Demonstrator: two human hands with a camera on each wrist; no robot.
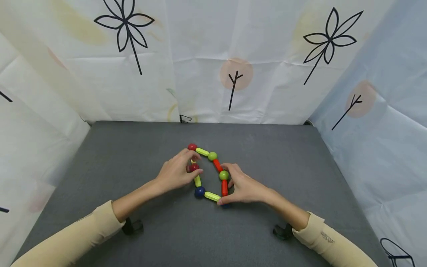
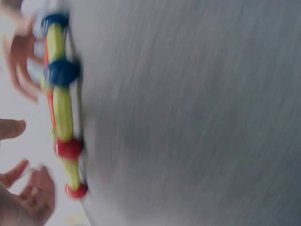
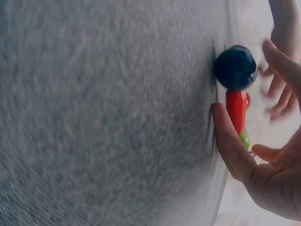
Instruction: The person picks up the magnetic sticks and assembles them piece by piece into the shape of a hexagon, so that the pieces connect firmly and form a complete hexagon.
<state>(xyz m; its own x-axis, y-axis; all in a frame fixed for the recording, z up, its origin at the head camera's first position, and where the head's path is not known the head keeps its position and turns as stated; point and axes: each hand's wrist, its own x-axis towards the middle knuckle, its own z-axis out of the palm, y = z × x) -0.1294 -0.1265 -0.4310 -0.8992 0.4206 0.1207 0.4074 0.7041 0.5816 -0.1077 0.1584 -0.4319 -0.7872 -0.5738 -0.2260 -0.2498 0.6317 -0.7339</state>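
Note:
A closed ring of coloured balls and rods lies on the dark table. On its left side are a red ball [image 1: 194,168], a yellow-green rod [image 1: 198,181] and a blue ball [image 1: 199,191]. My left hand [image 1: 176,170] hovers around that red ball, thumb and fingers spread apart; the left wrist view shows it beside the ring. Along the right side run a green ball [image 1: 224,175] and a red rod [image 1: 224,187]. My right hand [image 1: 247,187] surrounds them loosely, thumb extended near another blue ball [image 3: 236,68], which it mostly hides in the head view.
The grey tabletop [image 1: 140,155] spreads around the ring. White patterned cloth [image 1: 200,85] stands behind it and at both sides. A red ball [image 1: 192,147] and a green ball [image 1: 212,156] form the ring's far end, joined by a yellow-green rod [image 1: 202,152].

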